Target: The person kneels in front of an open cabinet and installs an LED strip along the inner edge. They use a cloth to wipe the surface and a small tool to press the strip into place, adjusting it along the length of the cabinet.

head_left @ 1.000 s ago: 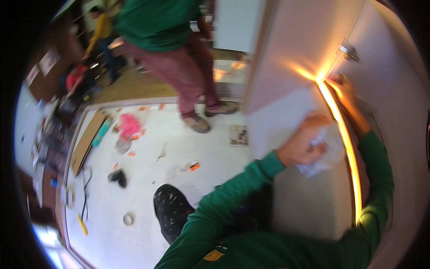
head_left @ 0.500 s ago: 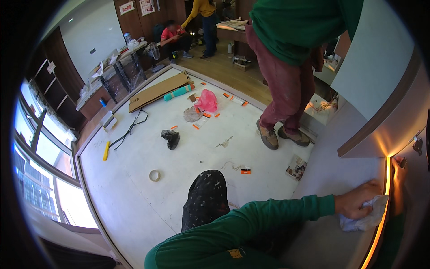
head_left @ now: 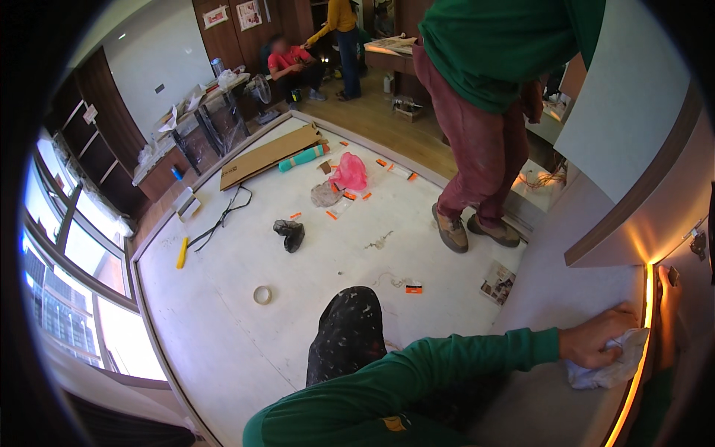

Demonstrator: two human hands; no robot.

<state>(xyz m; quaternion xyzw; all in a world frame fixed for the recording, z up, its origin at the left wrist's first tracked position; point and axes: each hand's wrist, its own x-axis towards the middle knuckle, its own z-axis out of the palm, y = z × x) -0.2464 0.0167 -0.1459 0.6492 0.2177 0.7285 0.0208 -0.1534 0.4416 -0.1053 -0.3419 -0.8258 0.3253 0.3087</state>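
My left hand (head_left: 602,337), in a green sleeve, reaches across to the right and presses a crumpled white cloth (head_left: 611,365) against the pale panel. The cloth lies right beside a glowing yellow light strip (head_left: 642,357) that runs down the panel's edge. On the far side of the strip, my right hand (head_left: 668,302) is raised with its fingers curled. A small dark thing shows at its fingertips, too dim to name. Most of the right forearm is in shadow.
A person in maroon trousers (head_left: 480,149) stands close ahead on the right. On the white platform (head_left: 223,313) lie a tape roll (head_left: 262,295), a black plastic bag (head_left: 289,235), a pink bag (head_left: 350,173), flat cardboard (head_left: 268,155) and a yellow tool (head_left: 182,253). Two people are farther back.
The view has shifted slightly, so the whole room sits a little lower and to the right. Both hands keep nearly the same places by the light strip; the cloth stays in my left hand.
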